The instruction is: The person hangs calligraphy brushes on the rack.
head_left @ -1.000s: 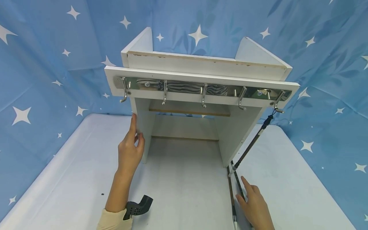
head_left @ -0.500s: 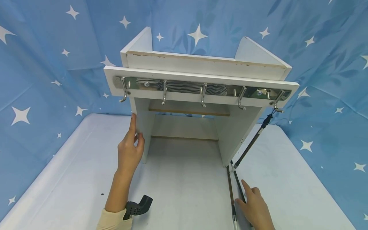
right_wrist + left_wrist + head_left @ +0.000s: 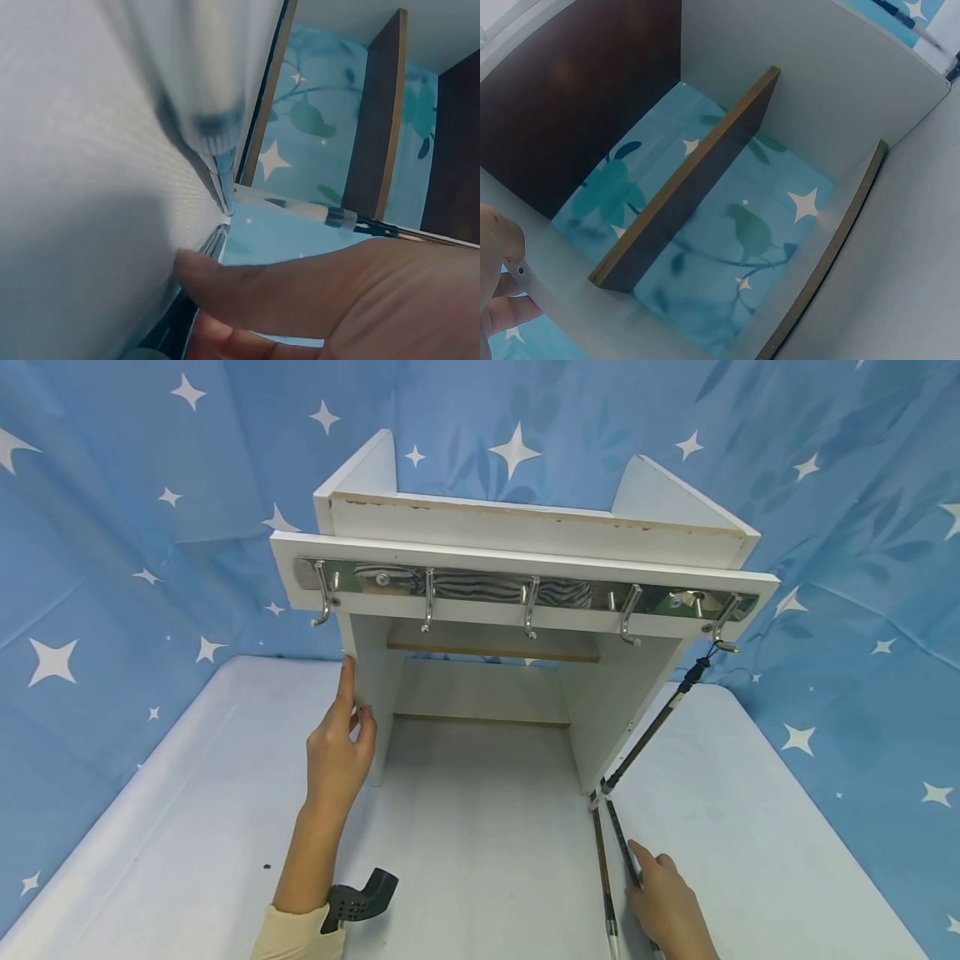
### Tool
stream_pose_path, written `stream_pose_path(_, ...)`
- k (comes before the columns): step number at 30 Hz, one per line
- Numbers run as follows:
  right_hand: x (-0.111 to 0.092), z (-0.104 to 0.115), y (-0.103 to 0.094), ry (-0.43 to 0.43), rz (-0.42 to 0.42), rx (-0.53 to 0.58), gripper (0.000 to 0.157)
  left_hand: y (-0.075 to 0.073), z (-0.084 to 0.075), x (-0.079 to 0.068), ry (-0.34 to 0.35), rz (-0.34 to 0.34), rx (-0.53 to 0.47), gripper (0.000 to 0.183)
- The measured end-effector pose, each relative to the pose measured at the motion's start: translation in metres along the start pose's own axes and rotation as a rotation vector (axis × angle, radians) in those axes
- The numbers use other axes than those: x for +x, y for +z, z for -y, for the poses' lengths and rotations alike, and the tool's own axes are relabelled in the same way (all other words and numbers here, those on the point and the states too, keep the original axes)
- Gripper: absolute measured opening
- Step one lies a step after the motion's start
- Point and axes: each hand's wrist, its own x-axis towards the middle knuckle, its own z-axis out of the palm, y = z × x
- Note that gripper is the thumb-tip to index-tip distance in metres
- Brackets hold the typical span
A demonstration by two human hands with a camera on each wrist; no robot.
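While the left hand (image 3: 340, 752) gripped a shelf (image 3: 525, 538) left of centre, the right hand (image 3: 667, 906) pinched a brush (image 3: 620, 837) at lower right.

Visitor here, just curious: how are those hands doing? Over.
Left hand holding white rack. Right hand pinching dark stick. Another stick hanging close by from end hook, perhaps in the way.

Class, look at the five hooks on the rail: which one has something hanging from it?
The rightmost hook: a dark rod hangs from it; the other four hooks hold nothing.
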Motion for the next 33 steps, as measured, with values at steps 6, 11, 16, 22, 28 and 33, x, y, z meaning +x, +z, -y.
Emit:
stream_pose_path(6,0.0003,-0.0009,0.0015,-0.001,0.011,-0.009,0.049,0.0004,0.0005,0.0003,0.002,0.005,-0.002,0.074)
stream_pose_path(11,0.0001,-0.001,0.0009,-0.017,0.021,-0.025,0.046,0.0008,0.0007,-0.0005,0.004,0.003,0.001,0.075)
stream_pose_path(16,0.0,-0.001,-0.0002,-0.046,0.025,-0.043,0.046,0.0005,0.001,-0.0017,0.005,-0.005,0.003,0.076)
stream_pose_path(22,-0.0005,-0.0006,-0.0004,-0.057,-0.007,-0.044,0.048,0.0008,0.0012,-0.0018,0.006,-0.015,-0.005,0.077)
stream_pose_path(28,-0.0019,-0.0002,-0.0021,-0.092,-0.053,-0.027,0.048,0.0004,0.0015,-0.0013,-0.002,-0.005,-0.002,0.076)
stream_pose_path(33,-0.0047,0.0001,-0.0043,-0.127,-0.103,-0.014,0.048,0.0001,0.0006,-0.0003,-0.013,0.003,-0.001,0.074)
